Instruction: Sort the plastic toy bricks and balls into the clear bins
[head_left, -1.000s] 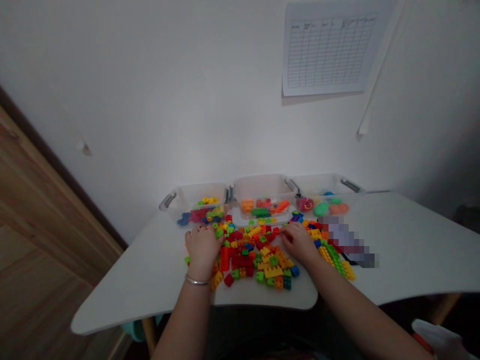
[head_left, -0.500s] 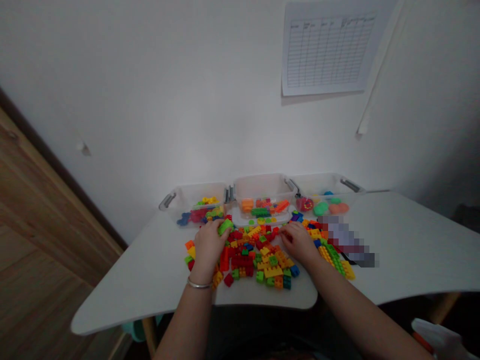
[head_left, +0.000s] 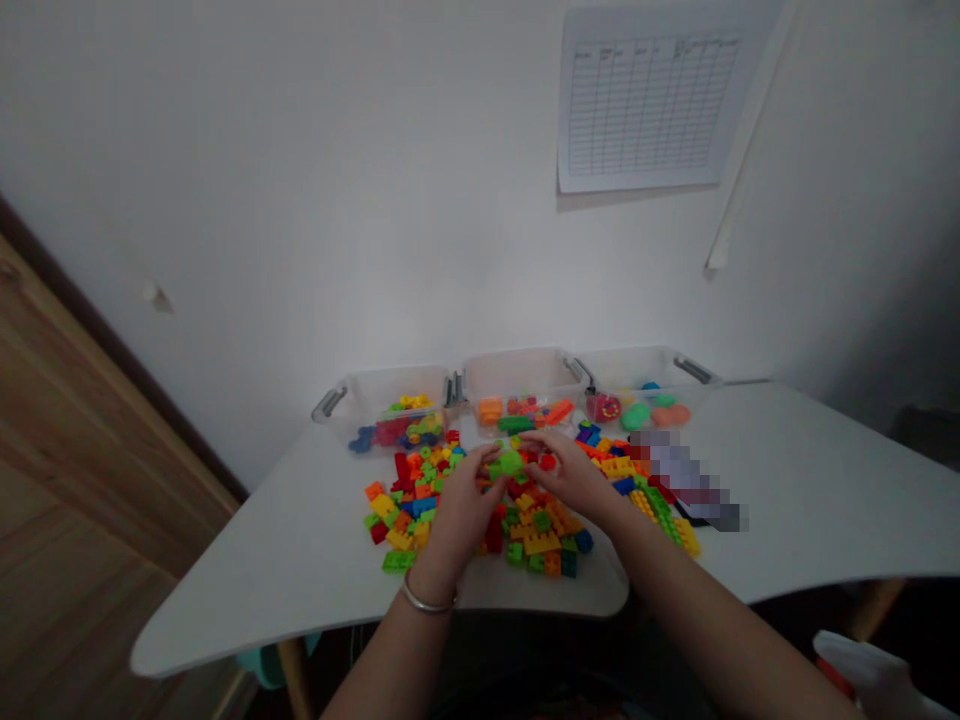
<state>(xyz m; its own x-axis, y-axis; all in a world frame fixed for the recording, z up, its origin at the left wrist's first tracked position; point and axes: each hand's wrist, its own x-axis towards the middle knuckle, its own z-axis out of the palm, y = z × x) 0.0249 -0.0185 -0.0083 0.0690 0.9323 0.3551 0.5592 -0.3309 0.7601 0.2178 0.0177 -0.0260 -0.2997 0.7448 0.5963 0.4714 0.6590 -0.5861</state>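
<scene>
A heap of small coloured building blocks [head_left: 525,510] lies spread on a white table [head_left: 810,500]. My left hand [head_left: 463,505] and my right hand [head_left: 574,475] meet above the middle of the heap. Both pinch a green block [head_left: 511,462] held between their fingertips. A metal bangle [head_left: 427,598] circles my left wrist. Beyond the heap stand three clear plastic bins: a left bin [head_left: 375,400], a middle bin [head_left: 517,375] and a right bin [head_left: 645,365], each holding some coloured pieces.
The table stands against a white wall; a printed sheet [head_left: 645,105] hangs on it at upper right. A blurred-out object [head_left: 690,480] lies right of the heap. Wooden floor [head_left: 67,520] shows at left. The table's front edge curves just below the heap.
My left hand picked up a green block from the left side of the heap and carried it right. Both hands now meet on it over the centre. The camera shifted slightly.
</scene>
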